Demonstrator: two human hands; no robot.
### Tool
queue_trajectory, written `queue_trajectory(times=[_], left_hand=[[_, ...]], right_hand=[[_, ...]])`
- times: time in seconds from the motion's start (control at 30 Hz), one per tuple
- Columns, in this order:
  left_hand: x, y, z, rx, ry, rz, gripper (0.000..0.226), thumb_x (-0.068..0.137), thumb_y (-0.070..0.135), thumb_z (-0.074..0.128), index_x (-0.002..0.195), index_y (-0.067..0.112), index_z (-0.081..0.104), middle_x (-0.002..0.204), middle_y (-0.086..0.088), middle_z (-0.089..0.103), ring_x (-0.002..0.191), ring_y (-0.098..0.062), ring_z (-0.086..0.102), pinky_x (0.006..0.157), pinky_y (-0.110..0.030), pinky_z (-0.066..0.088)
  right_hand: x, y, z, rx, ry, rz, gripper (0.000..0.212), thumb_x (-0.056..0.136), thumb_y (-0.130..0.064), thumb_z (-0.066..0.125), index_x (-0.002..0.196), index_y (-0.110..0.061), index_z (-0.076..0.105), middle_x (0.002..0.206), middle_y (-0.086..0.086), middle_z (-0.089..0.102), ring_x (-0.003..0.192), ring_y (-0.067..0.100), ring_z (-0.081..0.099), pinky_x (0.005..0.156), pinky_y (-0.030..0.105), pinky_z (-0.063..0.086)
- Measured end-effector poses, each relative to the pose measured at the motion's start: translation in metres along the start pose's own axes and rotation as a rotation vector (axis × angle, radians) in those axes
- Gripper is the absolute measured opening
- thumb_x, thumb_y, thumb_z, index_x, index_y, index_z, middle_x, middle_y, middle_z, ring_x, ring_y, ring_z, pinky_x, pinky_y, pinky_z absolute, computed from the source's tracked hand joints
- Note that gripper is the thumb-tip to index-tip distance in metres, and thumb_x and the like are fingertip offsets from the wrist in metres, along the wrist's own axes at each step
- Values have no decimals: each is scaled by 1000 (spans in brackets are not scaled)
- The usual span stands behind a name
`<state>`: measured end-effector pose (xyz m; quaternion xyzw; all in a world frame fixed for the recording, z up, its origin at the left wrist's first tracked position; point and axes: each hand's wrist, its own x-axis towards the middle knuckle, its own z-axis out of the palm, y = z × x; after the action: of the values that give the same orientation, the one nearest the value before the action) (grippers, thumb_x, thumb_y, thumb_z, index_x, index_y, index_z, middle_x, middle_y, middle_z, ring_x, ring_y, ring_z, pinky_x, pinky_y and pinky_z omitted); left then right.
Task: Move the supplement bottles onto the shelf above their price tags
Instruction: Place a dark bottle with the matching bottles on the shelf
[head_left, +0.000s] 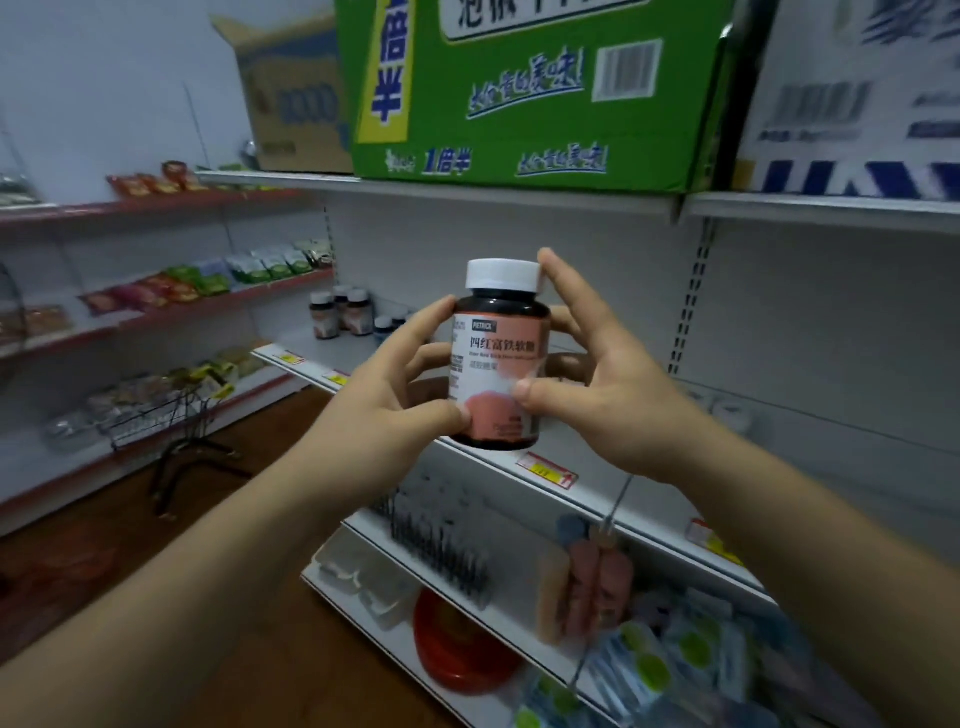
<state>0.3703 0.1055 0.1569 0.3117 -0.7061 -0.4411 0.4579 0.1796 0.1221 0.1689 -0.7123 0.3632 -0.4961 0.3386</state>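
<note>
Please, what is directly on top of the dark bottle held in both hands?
A white cap closes the dark bottle. The right hand touches its edge, the left hand grips lower; the contents cannot be seen.

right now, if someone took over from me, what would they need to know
Left hand and right hand: both hold one upright supplement bottle in front of the shelf.
Done: a few bottles already stand at the shelf's far left end.
Left: set this bottle on the shelf above a price tag; the nearer stretch looks bare. Whether more bottles wait elsewhere cannot be seen.
</note>
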Motion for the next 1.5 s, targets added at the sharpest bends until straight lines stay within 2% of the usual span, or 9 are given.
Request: queue_trajectory(times=[0.07, 0.2, 0.4, 0.63, 0.8, 0.9, 1.1, 1.37, 1.5], left_hand=[[16, -16, -24, 18, 25, -17, 76, 66, 12, 63, 123, 57, 39, 119, 9, 59, 106, -12, 61, 73, -24, 49], [54, -52, -69, 66, 54, -79, 80, 67, 13, 65, 132, 49, 36, 125, 5, 56, 113, -13, 59, 92, -42, 50], [120, -105, -138, 93, 127, -165, 73, 74, 0, 67, 118, 52, 40, 120, 2, 58, 101, -13, 66, 89, -39, 54], [168, -154, -232, 102, 202, -245, 80, 78, -5, 64, 137, 38, 32, 117, 10, 55, 100, -11, 66, 83, -33, 57], [197, -200, -315, 214, 193, -246, 80, 75, -1, 69, 132, 44, 36, 125, 6, 53, 112, -16, 58, 96, -46, 49], [212, -226, -371, 288, 164, -208, 80, 75, 1, 70, 132, 46, 35, 121, 9, 54, 110, -14, 57, 95, -44, 49], [253, -265, -460, 267, 65, -221, 81, 74, 3, 72, 128, 52, 35, 122, 3, 55, 110, -15, 56, 94, -41, 50], [326, -342, -492, 256, -140, -335, 76, 83, -3, 60, 141, 35, 29, 115, 13, 51, 95, 0, 56, 72, -15, 48], [356, -383, -496, 289, -208, -418, 69, 87, -5, 52, 136, 37, 28, 101, 7, 53, 48, 7, 53, 45, -10, 40]], right_hand=[[30, 17, 12, 16, -21, 0, 85, 82, -1, 64, 121, -65, 23, 121, -18, 47, 104, 9, 62, 80, 26, 56], [94, 64, 35, 60, -52, 27, 86, 83, 1, 64, 124, -62, 23, 133, -4, 44, 105, 16, 62, 84, 34, 56], [201, 133, 71, 75, -145, 107, 89, 83, -5, 65, 129, -64, 18, 138, 1, 45, 114, 14, 58, 95, 39, 51], [302, 182, 133, 81, -188, 135, 91, 82, -8, 66, 135, -61, 15, 149, 2, 33, 131, 18, 42, 100, 45, 47], [364, 208, 191, 9, -139, 162, 92, 82, -6, 65, 143, -50, 11, 148, -1, 34, 132, 14, 39, 102, 40, 45], [400, 221, 233, -47, -108, 176, 92, 83, -7, 65, 142, -51, 10, 144, -8, 35, 127, 6, 38, 91, 24, 45], [462, 238, 290, -94, 7, 252, 93, 82, -8, 67, 142, -51, 12, 151, -4, 31, 132, 14, 39, 94, 30, 41], [512, 324, 307, -297, 150, 389, 89, 84, -15, 65, 141, -53, 9, 148, -8, 36, 132, 12, 39, 103, 39, 41], [530, 378, 316, -341, 187, 425, 79, 88, -26, 63, 138, -54, 9, 147, -9, 38, 130, 12, 42, 101, 37, 44]])
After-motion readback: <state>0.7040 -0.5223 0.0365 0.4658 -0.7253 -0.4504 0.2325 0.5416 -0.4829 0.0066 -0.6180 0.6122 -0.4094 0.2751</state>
